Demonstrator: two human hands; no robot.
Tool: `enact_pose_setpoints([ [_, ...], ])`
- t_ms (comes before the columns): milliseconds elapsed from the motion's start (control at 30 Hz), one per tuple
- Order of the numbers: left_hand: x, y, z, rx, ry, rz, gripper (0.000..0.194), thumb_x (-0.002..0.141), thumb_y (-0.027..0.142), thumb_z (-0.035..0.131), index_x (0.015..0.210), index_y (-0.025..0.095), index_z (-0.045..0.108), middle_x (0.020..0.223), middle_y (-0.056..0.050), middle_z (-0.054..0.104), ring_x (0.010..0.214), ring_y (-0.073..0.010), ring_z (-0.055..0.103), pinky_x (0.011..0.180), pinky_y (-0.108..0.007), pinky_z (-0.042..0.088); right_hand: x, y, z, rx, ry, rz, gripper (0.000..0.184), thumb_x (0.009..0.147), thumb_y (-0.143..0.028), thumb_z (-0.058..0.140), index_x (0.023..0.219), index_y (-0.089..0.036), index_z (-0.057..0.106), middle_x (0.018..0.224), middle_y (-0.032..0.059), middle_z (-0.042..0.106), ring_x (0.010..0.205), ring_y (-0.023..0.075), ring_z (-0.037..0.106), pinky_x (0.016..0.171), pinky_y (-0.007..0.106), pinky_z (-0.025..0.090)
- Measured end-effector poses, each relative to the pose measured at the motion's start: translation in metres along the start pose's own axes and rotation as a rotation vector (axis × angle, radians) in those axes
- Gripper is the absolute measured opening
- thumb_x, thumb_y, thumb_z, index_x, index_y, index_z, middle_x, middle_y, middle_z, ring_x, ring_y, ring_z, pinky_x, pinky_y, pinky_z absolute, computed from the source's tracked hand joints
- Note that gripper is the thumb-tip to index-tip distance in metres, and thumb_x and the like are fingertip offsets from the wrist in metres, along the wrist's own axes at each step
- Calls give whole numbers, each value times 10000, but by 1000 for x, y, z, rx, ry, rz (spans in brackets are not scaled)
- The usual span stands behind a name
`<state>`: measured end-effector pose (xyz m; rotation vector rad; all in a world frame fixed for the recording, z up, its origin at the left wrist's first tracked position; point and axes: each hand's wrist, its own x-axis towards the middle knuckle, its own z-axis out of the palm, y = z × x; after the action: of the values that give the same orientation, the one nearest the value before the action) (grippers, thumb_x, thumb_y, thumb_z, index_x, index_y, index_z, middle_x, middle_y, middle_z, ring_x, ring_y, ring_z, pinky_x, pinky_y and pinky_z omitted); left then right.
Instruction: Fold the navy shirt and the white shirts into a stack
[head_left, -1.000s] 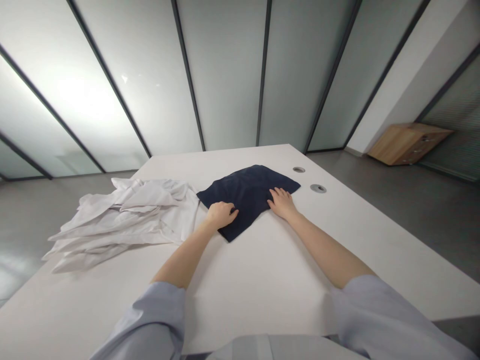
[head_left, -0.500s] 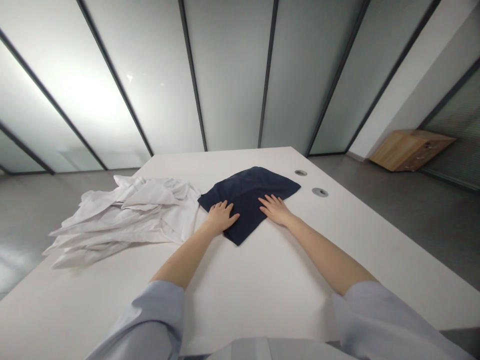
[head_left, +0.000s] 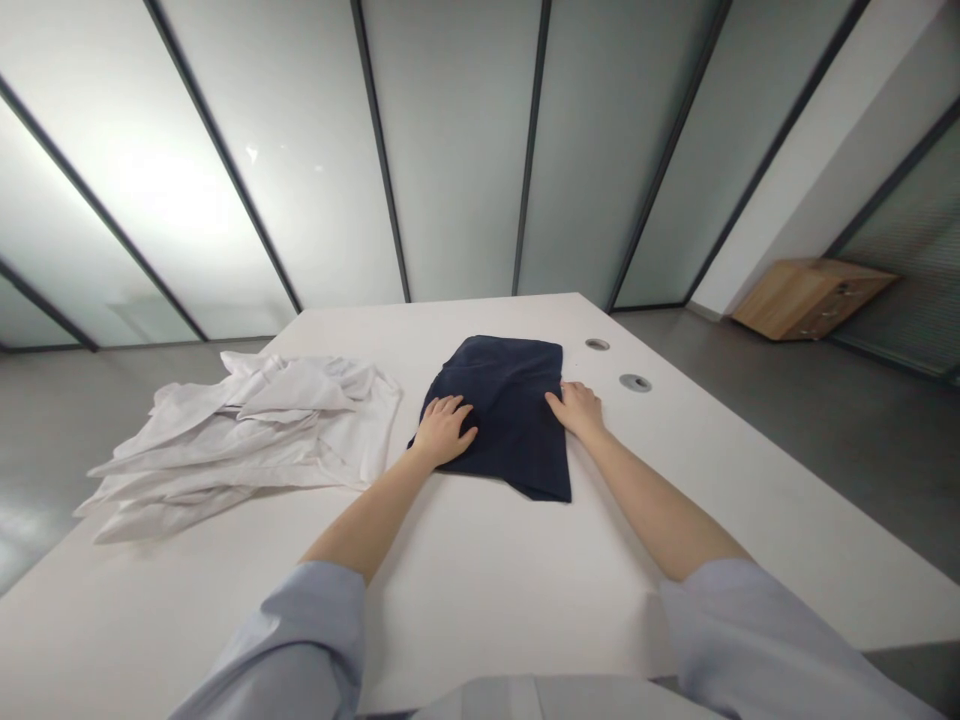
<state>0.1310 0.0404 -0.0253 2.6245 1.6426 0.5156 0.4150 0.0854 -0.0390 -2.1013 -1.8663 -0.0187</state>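
Observation:
A dark navy folded piece of cloth [head_left: 514, 410], perhaps a garment, lies on the white table [head_left: 480, 590]. My left hand [head_left: 442, 432] rests flat on its left part, fingers spread. At the cloth's right edge is my right hand [head_left: 579, 408], open, its thumb apart and touching the navy fabric while the other fingers lie along the edge. A crumpled white garment [head_left: 300, 425], seemingly a shirt, sits to the left of the navy cloth, with a narrow strip of table between them.
Two round grommets, a far one [head_left: 597, 344] and a nearer one [head_left: 635, 383], are set in the table's right side. Beyond the table stands a frosted glass wall [head_left: 457, 150] with dark frames. A wooden drawer cabinet [head_left: 810, 298] is on the floor at right.
The navy cloth has turned on the table, its right edge now running roughly away from me. My right hand has moved right to that edge; my left hand has stayed at the cloth's left part.

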Motion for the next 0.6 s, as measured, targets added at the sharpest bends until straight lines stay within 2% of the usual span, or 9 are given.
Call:
enact_pose_setpoints([
  [100,-1,-8,7,39,-61,-125,586,883,503,492,1403,232,460,1498,-101,412,1394,-316,324,1137,-481,241,-2,-3,-2,-27,-30,13,459,914,-455,456,1154,-108,636,1224,214,581,1143,358,508,943,476,389],
  [200,-1,-10,7,49,-120,-140,614,900,526,448,1436,227,414,1499,-113,407,1372,-320,362,1108,-467,294,-3,-2,-1,-11,-26,15,451,908,-444,471,1152,-107,644,1242,208,575,1156,362,497,953,479,382],
  [300,-1,-7,1,73,-122,-117,617,900,533,441,1415,193,441,1441,-144,472,1301,-329,449,1056,-450,359,-2,0,0,32,-18,2,433,908,-418,479,1180,-122,640,1259,190,577,1168,353,498,968,473,378],
  [367,0,-5,-5,98,-114,-122,584,904,534,430,1357,174,503,1337,-160,562,1217,-329,524,1000,-442,405,-1,1,0,53,-13,-4,426,906,-405,485,1193,-129,637,1262,186,583,1163,351,509,966,472,385],
  [467,3,-2,-15,141,-112,-182,516,911,539,399,1157,151,635,1101,-163,676,1047,-320,623,896,-419,459,0,0,1,72,2,-9,416,898,-405,498,1195,-150,637,1237,173,607,1132,349,538,949,470,403],
  [600,7,-5,-23,158,-104,-295,458,923,493,376,975,166,692,933,-147,711,908,-300,668,792,-386,483,0,-3,4,130,-1,-33,408,899,-397,501,1213,-169,626,1182,147,655,1098,328,581,946,451,424],
])
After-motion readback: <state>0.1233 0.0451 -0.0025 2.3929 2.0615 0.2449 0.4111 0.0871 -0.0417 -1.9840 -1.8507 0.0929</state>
